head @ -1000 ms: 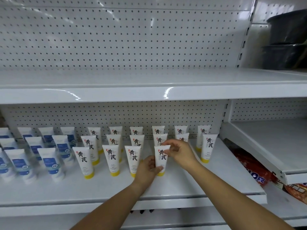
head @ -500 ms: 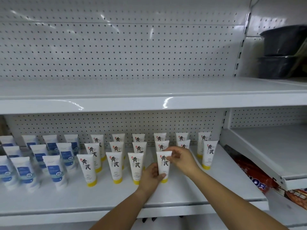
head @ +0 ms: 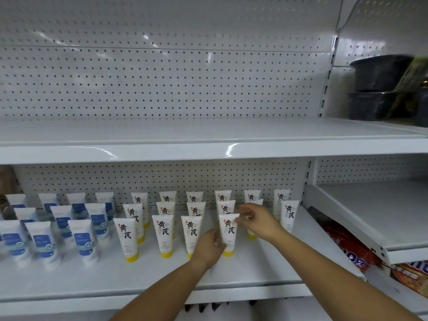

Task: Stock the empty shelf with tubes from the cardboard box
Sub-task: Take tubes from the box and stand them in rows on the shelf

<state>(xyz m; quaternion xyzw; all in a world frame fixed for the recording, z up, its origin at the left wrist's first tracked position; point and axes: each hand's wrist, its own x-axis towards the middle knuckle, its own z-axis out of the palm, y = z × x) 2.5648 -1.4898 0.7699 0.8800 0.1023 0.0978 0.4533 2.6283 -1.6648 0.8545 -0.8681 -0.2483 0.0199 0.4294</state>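
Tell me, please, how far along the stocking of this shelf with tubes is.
Done: blue-labelled tubes and rows of yellow-capped tubes stand on the shelf. In hand: the right hand pinches the fourth front-row tube at its top; the left hand holds its base. Left: bare shelf to its right.

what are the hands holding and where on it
One yellow-capped tube, upright on the shelf: the right hand pinches its top right corner, the left hand holds its lower left side.
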